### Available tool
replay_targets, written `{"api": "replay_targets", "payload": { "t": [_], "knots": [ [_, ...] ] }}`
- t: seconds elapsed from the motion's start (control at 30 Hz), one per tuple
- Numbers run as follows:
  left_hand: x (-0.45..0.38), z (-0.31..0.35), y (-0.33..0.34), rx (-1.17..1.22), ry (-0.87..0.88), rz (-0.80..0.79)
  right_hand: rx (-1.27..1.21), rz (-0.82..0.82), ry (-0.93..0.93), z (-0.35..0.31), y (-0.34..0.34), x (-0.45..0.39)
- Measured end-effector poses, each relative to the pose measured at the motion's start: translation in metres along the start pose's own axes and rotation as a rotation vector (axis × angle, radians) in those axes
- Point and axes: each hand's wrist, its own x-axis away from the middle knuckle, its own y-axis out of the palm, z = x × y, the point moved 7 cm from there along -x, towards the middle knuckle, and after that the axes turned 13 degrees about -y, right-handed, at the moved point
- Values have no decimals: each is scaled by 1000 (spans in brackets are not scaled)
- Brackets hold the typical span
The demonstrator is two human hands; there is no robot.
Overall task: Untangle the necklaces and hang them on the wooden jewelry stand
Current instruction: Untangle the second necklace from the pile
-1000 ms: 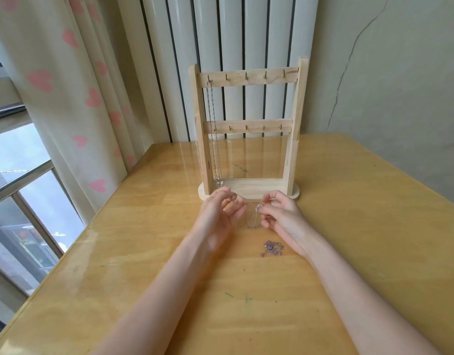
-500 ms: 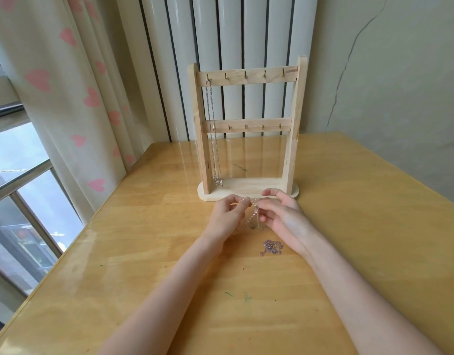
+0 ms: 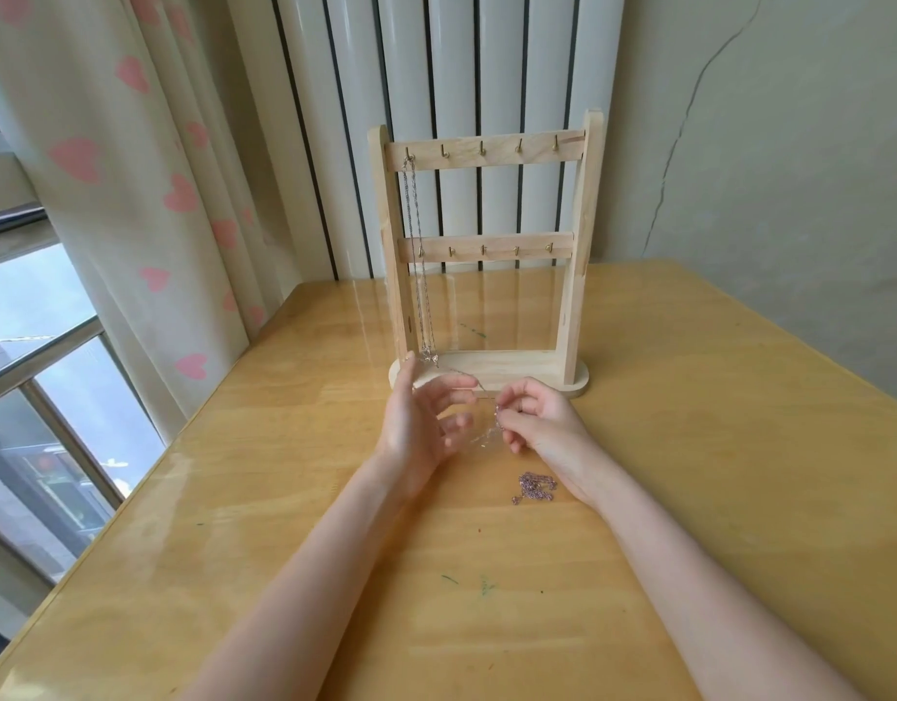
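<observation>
- A thin silver necklace is between the two hands, just in front of the wooden jewelry stand.
- The right hand pinches this chain with curled fingers.
- From the pinch, one part of the chain runs up and to the left, toward the left hand. Its long way goes slanted, from the right hand's fingertips to the top finger of the left hand.
- Another part droops down in a loose loop between the hands. It is thin and hard to see.
- The left hand is open, palm facing right, fingers spread and a little bent. The chain seems to lie over its top finger, but I cannot tell for sure.
- A small purple-pink necklace lies in a little heap on the table, just beside the right wrist. No hand touches it. It is bunched up, so it points no clear way.
- The stand is upright just past the fingertips of both hands. It has two bars with small hooks.
- One silver necklace hangs from the top bar's hook on the far left. It hangs straight down, long and thin, and its bottom end is just above the left hand's fingertips, near the stand's base.
- Behind the stand is a white radiator. Far left of the left hand are a curtain with pink hearts and a window.
</observation>
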Motion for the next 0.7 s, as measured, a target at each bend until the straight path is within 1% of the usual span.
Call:
{"api": "replay_targets", "payload": {
  "t": [0.07,0.13,0.2,0.27,0.37,0.43,0.57,0.63,0.7],
  "knots": [
    [2,4,-2,65,35,-33,-7,15,8,0,-1,0],
    [4,5,0,26,51,-16,-50,42,14,2,-4,-1],
    [4,3,3,-88,44,25,-118,79,9,3,-8,-1],
    [5,-1,7,-251,12,58,-198,121,4,2,-13,-1],
    [5,-10,15,-407,-65,31,-285,157,-2,1,-18,0],
    [5,-12,18,-465,-71,25,-288,141,-7,0,-17,0],
    [6,-9,19,-565,37,44,-316,41,-15,-3,-12,0],
    [7,-7,18,-570,77,50,-320,-11,-20,-5,-10,0],
    [9,-4,16,-557,112,92,-325,-21,-19,-5,-10,1]
  ]
}}
